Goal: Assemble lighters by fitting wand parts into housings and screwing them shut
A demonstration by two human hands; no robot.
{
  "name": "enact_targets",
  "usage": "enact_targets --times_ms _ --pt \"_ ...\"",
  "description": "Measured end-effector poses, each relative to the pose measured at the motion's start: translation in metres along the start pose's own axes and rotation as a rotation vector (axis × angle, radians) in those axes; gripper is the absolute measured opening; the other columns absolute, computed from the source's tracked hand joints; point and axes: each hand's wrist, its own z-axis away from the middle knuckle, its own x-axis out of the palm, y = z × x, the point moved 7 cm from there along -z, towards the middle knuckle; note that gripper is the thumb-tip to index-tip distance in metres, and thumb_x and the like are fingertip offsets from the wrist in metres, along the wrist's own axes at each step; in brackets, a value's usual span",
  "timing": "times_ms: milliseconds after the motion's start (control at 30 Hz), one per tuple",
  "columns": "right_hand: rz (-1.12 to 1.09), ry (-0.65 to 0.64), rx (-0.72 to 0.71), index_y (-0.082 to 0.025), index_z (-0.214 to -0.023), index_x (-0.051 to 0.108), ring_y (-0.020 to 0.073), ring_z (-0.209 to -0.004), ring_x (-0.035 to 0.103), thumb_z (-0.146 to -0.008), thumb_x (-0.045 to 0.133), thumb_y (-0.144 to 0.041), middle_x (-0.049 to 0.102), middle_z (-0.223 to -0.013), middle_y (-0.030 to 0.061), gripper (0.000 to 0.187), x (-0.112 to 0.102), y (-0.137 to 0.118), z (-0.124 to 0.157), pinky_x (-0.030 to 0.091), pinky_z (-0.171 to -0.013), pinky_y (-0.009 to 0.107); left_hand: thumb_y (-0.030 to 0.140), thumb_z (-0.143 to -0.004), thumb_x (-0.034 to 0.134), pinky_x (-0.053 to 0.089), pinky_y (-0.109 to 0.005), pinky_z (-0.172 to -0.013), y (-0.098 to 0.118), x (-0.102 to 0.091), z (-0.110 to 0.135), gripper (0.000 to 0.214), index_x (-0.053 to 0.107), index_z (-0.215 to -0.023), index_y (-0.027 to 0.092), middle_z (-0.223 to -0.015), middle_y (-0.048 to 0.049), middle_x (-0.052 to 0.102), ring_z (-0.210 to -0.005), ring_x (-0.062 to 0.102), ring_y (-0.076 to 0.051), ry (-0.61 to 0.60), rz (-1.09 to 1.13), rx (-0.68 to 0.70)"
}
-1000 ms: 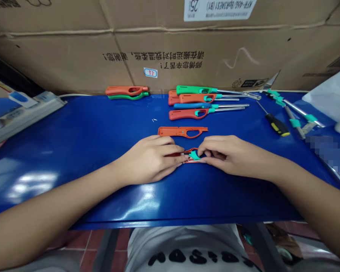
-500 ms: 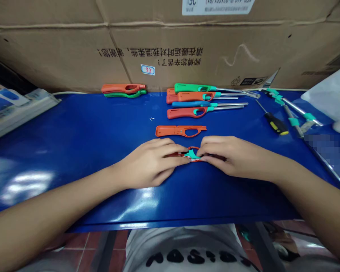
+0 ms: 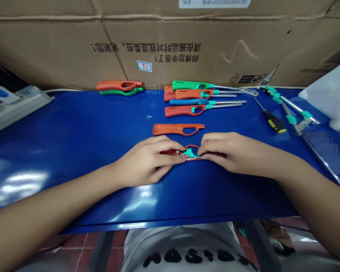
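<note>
On the blue table (image 3: pixel 82 151) my left hand (image 3: pixel 147 162) and my right hand (image 3: pixel 229 153) pinch the two ends of an open red lighter shell half (image 3: pixel 191 154) lying flat between them. A teal trigger piece (image 3: pixel 191 152) sits in the middle of that shell, between my fingertips. Just beyond my hands lies a second, empty orange shell half (image 3: pixel 178 129). Most of the held shell is hidden under my fingers.
Several assembled long-nosed lighters (image 3: pixel 198 99) lie at the back centre, two handle shells (image 3: pixel 119 87) at back left. A yellow-and-black screwdriver (image 3: pixel 272 120) and metal rods with teal caps (image 3: pixel 293 113) lie at the right. Cardboard boxes (image 3: pixel 170 41) wall the far edge.
My hands have barely moved and still pinch the shell. The teal trigger now lies lower in the shell. The camera has tilted slightly, shifting the scene up.
</note>
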Motion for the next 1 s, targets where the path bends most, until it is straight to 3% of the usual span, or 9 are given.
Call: enact_targets --times_ms 500,833,1000 --pt "-0.051 0.045 -0.027 -0.02 -0.095 0.073 0.0149 -0.085 0.063 -0.098 0.056 -0.019 0.067 -0.095 0.0039 0.017 -0.0041 0.0044 0.0009 0.047 -0.078 0.027 0.01 -0.094 0.06 0.057 -0.037 -0.095 -0.0052 -0.0017 -0.0009 0.027 0.075 -0.114 0.02 -0.122 -0.0122 0.071 -0.112 0.069 -0.023 0.088 0.167 -0.052" --pt "-0.034 0.05 -0.005 -0.019 -0.092 0.073 0.0148 -0.083 0.063 -0.097 0.058 -0.02 0.066 -0.093 0.0038 0.015 -0.0042 0.0044 0.0001 0.046 -0.076 0.027 0.008 -0.093 0.059 0.056 -0.037 -0.097 -0.0062 -0.0013 -0.003 0.029 0.076 -0.113 0.019 -0.122 -0.0125 0.07 -0.114 0.067 -0.023 0.062 0.24 -0.098" --pt "-0.024 0.111 -0.004 -0.02 -0.1 0.071 0.0146 -0.081 0.062 -0.096 0.059 -0.021 0.067 -0.099 0.0049 0.013 -0.0084 -0.0034 0.0021 0.045 -0.071 0.026 0.008 -0.095 0.057 0.056 -0.036 -0.097 -0.0074 -0.001 -0.0035 0.028 0.076 -0.113 0.019 -0.12 -0.011 0.07 -0.112 0.067 -0.022 0.064 0.258 -0.13"
